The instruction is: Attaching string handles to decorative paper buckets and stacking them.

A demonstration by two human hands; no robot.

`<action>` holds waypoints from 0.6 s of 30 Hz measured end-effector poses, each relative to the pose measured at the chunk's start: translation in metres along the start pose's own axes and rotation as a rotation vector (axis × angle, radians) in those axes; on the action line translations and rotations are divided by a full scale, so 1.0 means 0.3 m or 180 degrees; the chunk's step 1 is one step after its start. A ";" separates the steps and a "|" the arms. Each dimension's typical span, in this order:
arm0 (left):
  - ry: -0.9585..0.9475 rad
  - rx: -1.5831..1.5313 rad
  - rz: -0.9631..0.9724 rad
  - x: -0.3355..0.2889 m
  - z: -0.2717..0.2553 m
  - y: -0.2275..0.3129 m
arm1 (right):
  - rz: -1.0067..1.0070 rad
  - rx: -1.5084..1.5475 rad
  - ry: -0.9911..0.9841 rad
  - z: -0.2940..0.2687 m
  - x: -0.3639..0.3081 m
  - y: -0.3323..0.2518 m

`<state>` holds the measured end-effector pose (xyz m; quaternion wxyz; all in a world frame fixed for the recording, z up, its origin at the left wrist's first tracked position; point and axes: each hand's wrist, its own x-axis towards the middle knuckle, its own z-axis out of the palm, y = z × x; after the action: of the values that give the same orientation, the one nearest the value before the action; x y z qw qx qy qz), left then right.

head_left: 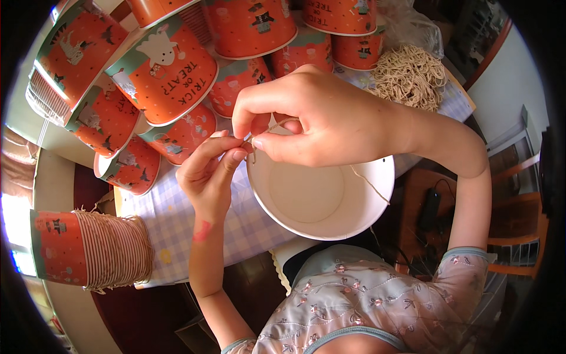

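Observation:
A paper bucket, white inside, is tipped with its mouth toward me at the table's near edge. Over its far left rim, my left hand pinches a thin tan cord between thumb and fingertips. My right hand is closed on the same cord just beside it, index finger bent over. A short end of cord hangs below the fingertips. Another length of cord lies across the bucket's right inner wall and over its rim. The right hand hides the bucket's far rim, and the fingers partly cover where the cord meets it.
Orange printed buckets are piled across the far and left side of the checked tablecloth. A nested stack with cords lies at the left edge. Loose tan cord is heaped at the far right. A wooden chair stands right.

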<state>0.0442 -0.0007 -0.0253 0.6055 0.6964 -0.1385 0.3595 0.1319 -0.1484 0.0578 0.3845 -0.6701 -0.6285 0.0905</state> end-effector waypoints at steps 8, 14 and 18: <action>-0.0321 -0.0233 -0.0177 0.017 0.020 0.026 | -0.0377 -0.0406 0.0045 -0.006 0.019 0.013; -0.0626 -0.0141 -0.0747 0.023 0.043 0.039 | -0.0310 -0.0432 -0.0038 -0.021 0.025 0.028; -0.0806 -0.0157 -0.0904 0.019 0.045 0.041 | -0.0030 -0.0368 -0.0142 -0.041 0.010 0.065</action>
<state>0.0449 -0.0149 -0.0123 0.6448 0.7335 -0.1227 0.1764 0.1549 -0.1488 0.0551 0.3315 -0.6860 -0.6442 0.0671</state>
